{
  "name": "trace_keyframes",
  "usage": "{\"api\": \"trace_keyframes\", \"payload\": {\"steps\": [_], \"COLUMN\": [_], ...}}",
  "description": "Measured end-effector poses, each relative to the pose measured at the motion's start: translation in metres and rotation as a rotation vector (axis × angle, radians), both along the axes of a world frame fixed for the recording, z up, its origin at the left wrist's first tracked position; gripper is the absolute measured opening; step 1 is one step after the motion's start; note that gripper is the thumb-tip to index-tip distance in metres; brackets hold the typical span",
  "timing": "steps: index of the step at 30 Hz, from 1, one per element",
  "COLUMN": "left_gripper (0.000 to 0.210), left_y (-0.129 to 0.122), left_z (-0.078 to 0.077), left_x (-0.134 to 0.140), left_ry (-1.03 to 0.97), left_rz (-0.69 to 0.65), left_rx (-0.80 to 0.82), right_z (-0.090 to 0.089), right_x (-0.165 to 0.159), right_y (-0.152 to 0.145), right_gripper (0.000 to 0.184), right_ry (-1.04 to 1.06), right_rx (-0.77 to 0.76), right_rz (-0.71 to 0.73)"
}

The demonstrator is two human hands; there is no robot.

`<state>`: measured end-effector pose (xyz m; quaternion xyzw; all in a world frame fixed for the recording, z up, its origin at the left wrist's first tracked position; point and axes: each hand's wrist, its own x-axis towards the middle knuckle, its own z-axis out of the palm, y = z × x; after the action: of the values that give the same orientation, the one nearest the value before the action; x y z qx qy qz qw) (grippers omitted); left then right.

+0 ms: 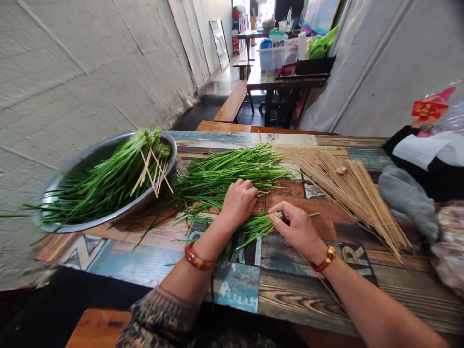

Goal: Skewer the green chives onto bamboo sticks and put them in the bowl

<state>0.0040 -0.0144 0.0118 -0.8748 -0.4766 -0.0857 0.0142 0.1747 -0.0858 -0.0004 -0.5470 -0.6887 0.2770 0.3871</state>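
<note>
Long green garlic chives (232, 166) lie in a loose pile across the middle of the table. My left hand (240, 200), with a red bangle at its wrist, is at the pile's near edge. Its fingers are curled closed and their tips are hidden. A small bunch of chives (261, 224) lies nearer to me, gripped at its stem end by my right hand (295, 224). Thumb and fingers there are closed around the stems. A thin stick, apparently a skewer (331, 292), slants from under my right wrist towards the table's front edge.
At the left, a metal basin (108, 220) holds more chives, with several skewers (152, 171) among them. Loose bamboo skewers (366, 193) fan out at the right. Beyond them are a grey plastic bag (408, 198) and a black box (431, 179). The wall (72, 87) borders the left.
</note>
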Motion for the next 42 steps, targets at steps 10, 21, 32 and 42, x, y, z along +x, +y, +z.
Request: {"api": "trace_keyframes", "payload": {"steps": [10,21,32,42], "left_gripper": [0.015,0.018,0.013,0.015], "left_y": [0.0014,-0.0051,-0.0015,-0.0061], "left_z": [0.0000,0.0019,-0.0050,0.0023], "left_x": [-0.0018,0.0050,0.0037,0.0066], "left_ry": [-0.249,-0.787,-0.677,-0.751], "left_rz": [-0.008,-0.065,-0.142,-0.114], "left_rx": [0.021,-0.295,-0.067,-0.236], "right_z": [0.0003,0.0077,0.0077,0.0062], "right_x": [0.0010,0.0017,0.0020,0.0034], "right_y": [-0.0001,0.0017,0.0020,0.0025], "right_gripper": [0.015,0.027,0.029,0.032], "right_ry": [0.069,0.386,0.387,0.374], "right_rx": [-0.095,-0.283,-0.290,-0.276], "right_rz": [-0.027,-0.118,-0.121,-0.104]}}
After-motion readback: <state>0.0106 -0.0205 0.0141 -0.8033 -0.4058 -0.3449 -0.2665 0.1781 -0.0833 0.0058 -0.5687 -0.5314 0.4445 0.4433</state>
